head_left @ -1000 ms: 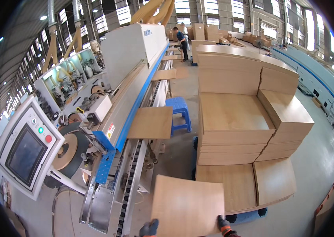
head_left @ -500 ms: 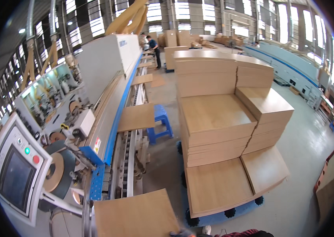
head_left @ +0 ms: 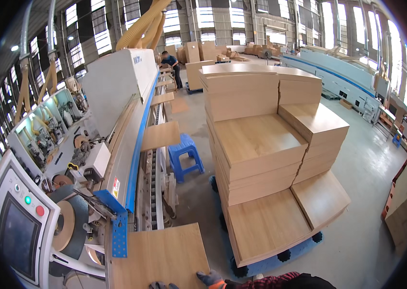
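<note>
Where our right hand (head_left: 211, 279) meets the lower edge of the view, we see its gloved grip pressed against the near right corner of the wooden panel (head_left: 160, 257), though we cannot tell whether the fingers curl under the edge or only rest on it. Our left hand (head_left: 162, 285) shows just a few dark glove fingertips at the panel's near edge, too little for us to judge its grip. The panel lies flat at the infeed end of the long edge-banding machine (head_left: 116, 96), just beside a blue perforated guide plate (head_left: 119, 231).

To the left of the panel we see a reel of edge tape (head_left: 66, 226) and, further left, a control screen (head_left: 18, 236) with a green and a red button above it. Along the machine's roller track, another panel (head_left: 161, 135) rides further up, with more beyond it. A blue plastic stool (head_left: 185, 156) stands on the floor beside the track.

To our right, stacks of wooden panels (head_left: 261, 144) of differing heights sit on a low blue wheeled cart (head_left: 280, 260). Far down the hall, a person (head_left: 172, 65) bends over near the machine's end, and yellow ducts (head_left: 148, 21) rise from its top.
</note>
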The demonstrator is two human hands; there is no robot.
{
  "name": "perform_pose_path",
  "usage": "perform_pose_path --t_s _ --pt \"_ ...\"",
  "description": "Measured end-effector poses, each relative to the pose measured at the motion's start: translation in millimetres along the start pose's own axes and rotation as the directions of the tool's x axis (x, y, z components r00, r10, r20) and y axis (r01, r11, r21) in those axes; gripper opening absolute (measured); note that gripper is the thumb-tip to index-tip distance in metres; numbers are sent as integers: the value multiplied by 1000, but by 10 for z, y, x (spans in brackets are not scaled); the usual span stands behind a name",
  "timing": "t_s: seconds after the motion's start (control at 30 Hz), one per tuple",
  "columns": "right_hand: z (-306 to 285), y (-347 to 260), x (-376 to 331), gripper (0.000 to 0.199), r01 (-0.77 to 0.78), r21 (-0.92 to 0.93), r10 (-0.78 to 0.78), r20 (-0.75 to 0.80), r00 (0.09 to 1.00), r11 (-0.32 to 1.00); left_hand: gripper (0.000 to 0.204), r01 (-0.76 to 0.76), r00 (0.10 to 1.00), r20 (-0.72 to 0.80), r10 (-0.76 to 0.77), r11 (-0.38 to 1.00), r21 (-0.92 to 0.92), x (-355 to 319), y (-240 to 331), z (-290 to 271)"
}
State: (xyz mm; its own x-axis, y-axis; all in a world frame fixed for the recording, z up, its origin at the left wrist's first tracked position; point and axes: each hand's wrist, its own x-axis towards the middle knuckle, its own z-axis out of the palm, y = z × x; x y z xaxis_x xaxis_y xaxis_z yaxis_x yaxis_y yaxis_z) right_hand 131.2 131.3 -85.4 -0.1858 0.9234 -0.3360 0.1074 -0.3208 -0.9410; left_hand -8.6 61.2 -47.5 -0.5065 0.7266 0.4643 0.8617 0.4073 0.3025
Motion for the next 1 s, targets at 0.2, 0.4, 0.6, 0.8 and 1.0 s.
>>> perform_pose_path --t_s 0.2,0.4,0.6,0.8,1.0 --pt "22 171 770 48 -165 -8 164 -90 982 986 40 -93 962 -245 123 987 131 386 66 393" --pt "-32 -17 1388 48 -61 -110 48 -113 992 992 36 -56 977 -204 61 998 26 749 92 955" --pt "-578 -141 1571 50 -34 32 34 6 999 999 40 -130 982 -136 134 991 35 1291 221 1193" --pt "-3446 1042 1400 64 -504 -790 243 -443 863 351 46 -342 927 -196 321 935 -88 537 606 1417" --pt "-4560 1348 923 87 -780 -395 -42 -902 431 485 56 286 678 734 -40 934 -213 -908 1574 2540"
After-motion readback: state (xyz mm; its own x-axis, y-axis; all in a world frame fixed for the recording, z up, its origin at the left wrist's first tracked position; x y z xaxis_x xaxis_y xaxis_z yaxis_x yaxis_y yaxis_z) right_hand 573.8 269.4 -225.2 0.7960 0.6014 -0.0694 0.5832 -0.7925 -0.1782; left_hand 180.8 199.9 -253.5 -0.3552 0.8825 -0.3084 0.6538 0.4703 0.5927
